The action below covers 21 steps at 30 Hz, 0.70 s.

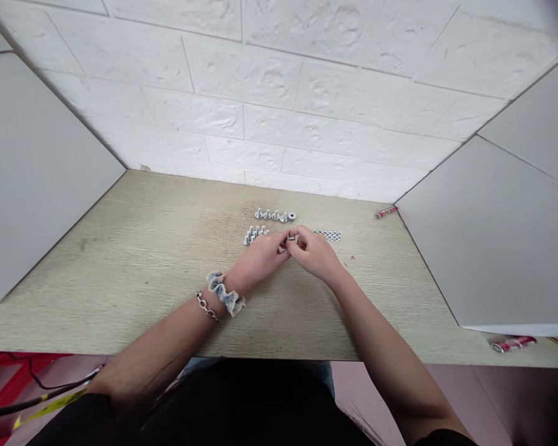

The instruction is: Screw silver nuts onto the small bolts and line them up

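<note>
My left hand point(260, 257) and my right hand point(317, 253) meet above the middle of the wooden table point(134, 272). Both pinch a small metal bolt point(291, 238) between their fingertips. Just behind my left hand lies a cluster of bolts point(255, 234). A row of bolts standing on their heads point(275, 215) sits farther back. A line of small nuts or washers point(328, 234) lies behind my right hand. My left wrist carries a chain bracelet and a fabric scrunchie point(225, 292).
A red and white pen point(385, 212) lies at the back right by the grey side panel point(488, 248). Another red and white object point(512, 343) rests at the table's front right edge. A grey panel point(32, 179) closes the left side, a white brick wall the back.
</note>
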{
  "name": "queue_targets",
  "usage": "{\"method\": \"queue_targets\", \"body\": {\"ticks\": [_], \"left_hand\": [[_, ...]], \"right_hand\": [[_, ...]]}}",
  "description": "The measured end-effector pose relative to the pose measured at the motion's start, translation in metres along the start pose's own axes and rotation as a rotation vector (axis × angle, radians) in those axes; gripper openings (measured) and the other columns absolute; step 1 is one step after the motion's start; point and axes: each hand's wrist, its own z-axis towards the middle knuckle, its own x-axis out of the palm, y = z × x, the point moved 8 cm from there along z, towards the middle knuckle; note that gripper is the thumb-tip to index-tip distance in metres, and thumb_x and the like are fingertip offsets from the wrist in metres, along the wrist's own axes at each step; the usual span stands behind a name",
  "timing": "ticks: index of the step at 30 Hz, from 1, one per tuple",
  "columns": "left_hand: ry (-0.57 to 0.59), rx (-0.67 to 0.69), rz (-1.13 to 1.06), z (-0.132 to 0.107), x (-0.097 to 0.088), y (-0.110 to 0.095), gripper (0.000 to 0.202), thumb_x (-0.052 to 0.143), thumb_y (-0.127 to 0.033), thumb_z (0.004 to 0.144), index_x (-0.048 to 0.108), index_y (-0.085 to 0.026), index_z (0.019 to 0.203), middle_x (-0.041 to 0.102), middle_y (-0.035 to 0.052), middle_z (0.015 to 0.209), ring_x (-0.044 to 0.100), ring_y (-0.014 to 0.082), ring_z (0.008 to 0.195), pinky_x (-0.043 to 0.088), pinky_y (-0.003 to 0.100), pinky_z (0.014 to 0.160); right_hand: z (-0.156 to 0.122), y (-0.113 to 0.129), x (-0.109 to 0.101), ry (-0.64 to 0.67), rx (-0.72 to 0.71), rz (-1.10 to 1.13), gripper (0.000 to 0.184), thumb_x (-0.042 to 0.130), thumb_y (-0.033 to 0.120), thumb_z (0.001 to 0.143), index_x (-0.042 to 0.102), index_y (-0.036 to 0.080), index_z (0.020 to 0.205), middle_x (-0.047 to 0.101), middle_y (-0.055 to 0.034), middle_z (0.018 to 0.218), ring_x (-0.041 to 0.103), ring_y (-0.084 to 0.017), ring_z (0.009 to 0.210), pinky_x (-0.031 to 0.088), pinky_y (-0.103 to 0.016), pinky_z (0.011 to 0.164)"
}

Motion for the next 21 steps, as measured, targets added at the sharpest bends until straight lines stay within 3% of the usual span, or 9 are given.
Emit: {"method": "queue_targets", "body": {"ticks": [8, 15, 21], "left_hand": [[-0.028, -0.019, 0.0, 0.0, 0.0, 0.004, 0.033, 0.039, -0.018, 0.082, 0.05, -0.02, 0.113, 0.064, 0.0034, 0.086, 0.058, 0.0165, 0.076, 0.043, 0.028, 0.071], [-0.037, -0.085, -0.08, 0.001, -0.003, 0.011, 0.025, 0.043, -0.024, 0.083, 0.049, -0.021, 0.106, 0.064, 0.004, 0.091, 0.06, 0.0175, 0.083, 0.044, 0.028, 0.07], [-0.026, -0.081, -0.079, 0.002, -0.002, 0.014, 0.024, 0.043, -0.03, 0.084, 0.049, -0.019, 0.105, 0.064, 0.003, 0.082, 0.061, 0.0156, 0.073, 0.044, 0.027, 0.068]], "right_hand": [[0.002, 0.0, -0.001, -0.019, -0.011, 0.05, 0.017, 0.045, 0.031, 0.074, 0.055, 0.023, 0.085, 0.047, 0.0068, 0.051, 0.043, -0.01, 0.05, 0.029, -0.021, 0.051], [0.002, -0.001, -0.002, -0.008, -0.018, 0.032, 0.019, 0.044, 0.029, 0.074, 0.054, 0.023, 0.089, 0.049, 0.0063, 0.054, 0.045, -0.01, 0.052, 0.03, -0.021, 0.052], [0.004, -0.002, 0.0, -0.003, -0.044, 0.031, 0.019, 0.042, 0.034, 0.079, 0.054, 0.022, 0.088, 0.052, 0.0049, 0.058, 0.046, -0.01, 0.054, 0.03, -0.022, 0.054]]}}
